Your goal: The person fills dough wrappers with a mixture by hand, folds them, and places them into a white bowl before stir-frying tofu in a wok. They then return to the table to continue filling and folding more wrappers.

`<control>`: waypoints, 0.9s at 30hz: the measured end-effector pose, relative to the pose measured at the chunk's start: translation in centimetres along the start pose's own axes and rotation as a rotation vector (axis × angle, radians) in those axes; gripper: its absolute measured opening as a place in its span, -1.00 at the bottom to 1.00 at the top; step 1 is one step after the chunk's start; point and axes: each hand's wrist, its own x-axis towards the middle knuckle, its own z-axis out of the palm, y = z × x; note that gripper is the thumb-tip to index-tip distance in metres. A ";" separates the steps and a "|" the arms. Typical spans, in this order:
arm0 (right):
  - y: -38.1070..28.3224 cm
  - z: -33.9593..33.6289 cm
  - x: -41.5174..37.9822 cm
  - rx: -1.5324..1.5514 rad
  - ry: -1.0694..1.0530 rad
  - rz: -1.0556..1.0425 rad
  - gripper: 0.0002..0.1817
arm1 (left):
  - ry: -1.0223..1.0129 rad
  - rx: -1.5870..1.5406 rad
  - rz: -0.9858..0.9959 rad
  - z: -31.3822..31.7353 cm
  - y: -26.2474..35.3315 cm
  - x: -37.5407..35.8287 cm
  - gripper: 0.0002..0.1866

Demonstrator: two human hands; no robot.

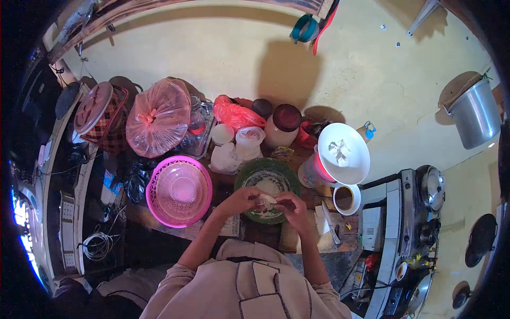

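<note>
Over a green basin (291,178) dusted inside with white powder, both my hands pinch a small pale piece that looks like dough (267,199). My left hand (240,201) grips its left end with closed fingers. At its right end are the bent fingers of my right hand (292,206). A whitish mound (268,186) lies in the basin just beyond my fingers. Left of the basin stands a pink basket (150,196) with a clear bowl-like piece inside. A knife (332,226) lies to the right of my right hand.
Behind the basin stand white plastic bags (225,158), a jar with a dark red lid (287,117) and a tied pink bag (159,125). To the right are a white bowl (353,165) on a bucket, a cup of brown liquid (344,199) and a stove (408,207).
</note>
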 end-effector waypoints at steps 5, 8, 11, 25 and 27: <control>0.4 0.1 0.1 0.039 0.031 0.066 -0.79 | 0.249 -0.070 0.123 1.1 0.7 0.5 -0.76; -0.3 0.6 0.7 0.044 0.100 0.060 -0.81 | 0.271 -0.073 0.066 1.1 0.6 0.6 -0.74; -0.7 1.4 1.2 0.180 0.142 0.183 -0.82 | 0.234 0.062 0.082 0.6 0.0 0.8 -0.75; -0.4 2.8 0.4 0.096 0.332 0.120 -0.82 | 0.670 -0.536 0.169 5.1 -1.3 1.8 -0.72; -0.9 2.9 0.1 0.062 0.332 0.111 -0.82 | 0.692 -0.490 0.171 5.5 -1.3 1.8 -0.74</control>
